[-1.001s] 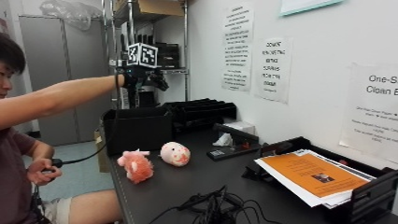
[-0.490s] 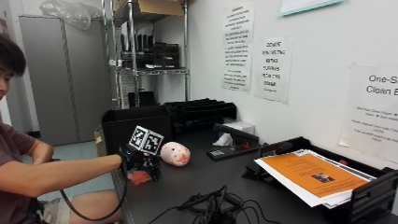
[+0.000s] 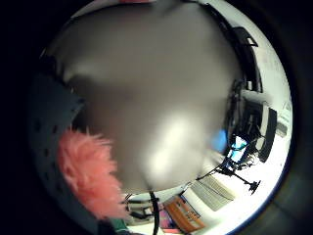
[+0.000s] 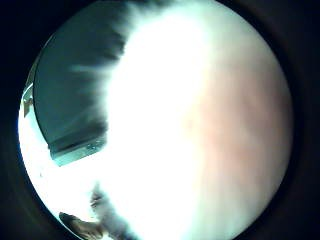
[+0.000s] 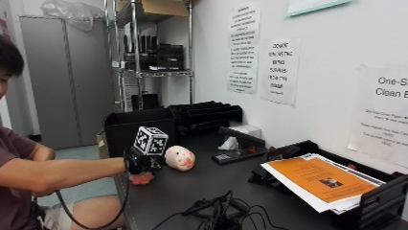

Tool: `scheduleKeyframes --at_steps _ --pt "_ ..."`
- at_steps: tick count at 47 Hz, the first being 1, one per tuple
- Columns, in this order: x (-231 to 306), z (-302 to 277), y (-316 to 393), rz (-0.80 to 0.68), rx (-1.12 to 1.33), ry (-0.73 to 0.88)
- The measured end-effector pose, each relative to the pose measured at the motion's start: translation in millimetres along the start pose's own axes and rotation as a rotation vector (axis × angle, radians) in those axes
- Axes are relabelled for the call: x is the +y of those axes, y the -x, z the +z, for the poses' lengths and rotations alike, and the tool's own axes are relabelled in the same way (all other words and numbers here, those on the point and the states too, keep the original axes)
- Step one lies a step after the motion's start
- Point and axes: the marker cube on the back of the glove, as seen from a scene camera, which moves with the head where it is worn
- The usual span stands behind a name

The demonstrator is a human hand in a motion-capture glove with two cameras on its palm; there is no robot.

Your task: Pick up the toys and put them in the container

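The gloved right hand [image 5: 141, 163] is stretched out from the person's left-side seat, forearm level, and sits low over the near left edge of the black table [image 5: 210, 191]. It is set down on the pink fluffy toy [image 5: 141, 178], whose fur pokes out beneath the glove; its fingers appear to close round the toy, though the glove hides them. In the little-finger palm view the same pink fur [image 3: 90, 171] lies beside the palm. Just right of the hand rests the round white-and-pink toy [image 5: 180, 157]. Behind both, farther along the table, stands the black container [image 5: 137, 129]. Well to the right lies an orange-covered paper stack [image 5: 319, 179] in a tray.
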Motion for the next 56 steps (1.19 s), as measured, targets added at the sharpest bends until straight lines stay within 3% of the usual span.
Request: scheduleKeyframes --at_steps 7,19,29,40,56 --pt "4 -57 2 0.013 -0.032 -0.015" --pt "18 -206 12 0.021 0.012 -0.142" --pt "26 -295 52 0.009 0.089 -0.237" --pt "-2 -330 142 -0.076 0.123 -0.282" --pt "-76 -309 292 -0.252 0.169 -0.274"
